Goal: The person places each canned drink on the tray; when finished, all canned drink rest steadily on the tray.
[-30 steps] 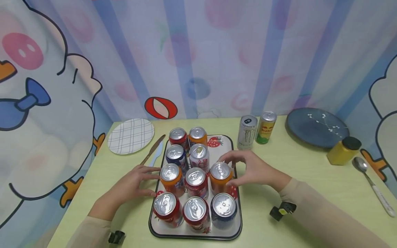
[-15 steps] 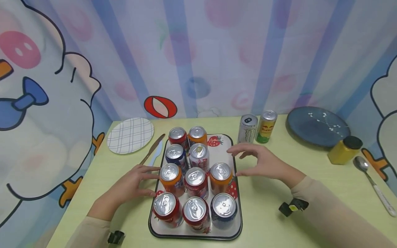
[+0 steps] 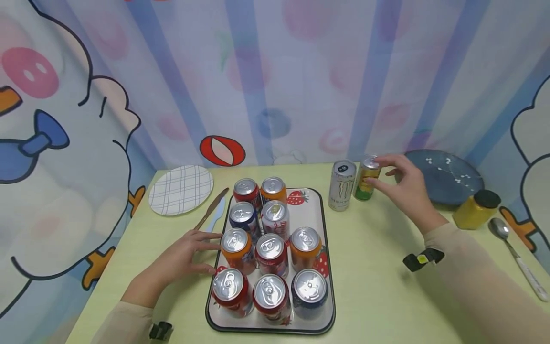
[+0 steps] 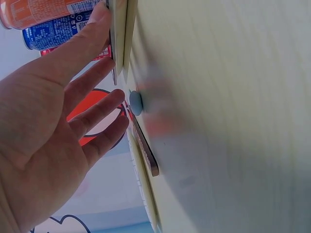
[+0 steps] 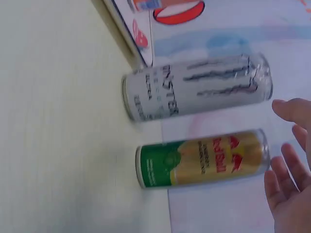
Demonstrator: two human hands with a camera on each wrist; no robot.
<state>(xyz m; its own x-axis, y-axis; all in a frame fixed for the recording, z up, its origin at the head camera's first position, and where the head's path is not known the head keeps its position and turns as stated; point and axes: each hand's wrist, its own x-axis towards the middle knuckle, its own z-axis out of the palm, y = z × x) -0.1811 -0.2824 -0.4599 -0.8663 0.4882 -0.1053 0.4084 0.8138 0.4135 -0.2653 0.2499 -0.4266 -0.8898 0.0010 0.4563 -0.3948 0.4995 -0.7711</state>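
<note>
My left hand (image 3: pixel 185 255) rests at the left edge of the strawberry-print tray (image 3: pixel 307 210), its fingers extended toward an orange soda can (image 3: pixel 236 248). In the left wrist view the left fingertips (image 4: pixel 99 14) lie right along the tray's side. My right hand (image 3: pixel 406 186) reaches to the gold-and-green Red Bull can (image 3: pixel 366 181), thumb and fingers apart around its top. The right wrist view shows that Red Bull can (image 5: pixel 204 158) standing upright, the fingers close beside its upper end and not curled round it. A white Monster can (image 3: pixel 341 188) stands just left of it.
Several soda cans, among them a red can (image 3: pixel 271 294) and a dark blue can (image 3: pixel 309 291), stand in rows on the tray. A checked plate (image 3: pixel 182 190) and two knives (image 3: pixel 215 212) lie left. A dark plate (image 3: pixel 442 174), yellow jar (image 3: pixel 474 210) and spoon (image 3: pixel 515 253) are right.
My right hand has left the orange can at the tray's right side and moved right and away to the Red Bull can. The left hand has stayed at the tray's edge.
</note>
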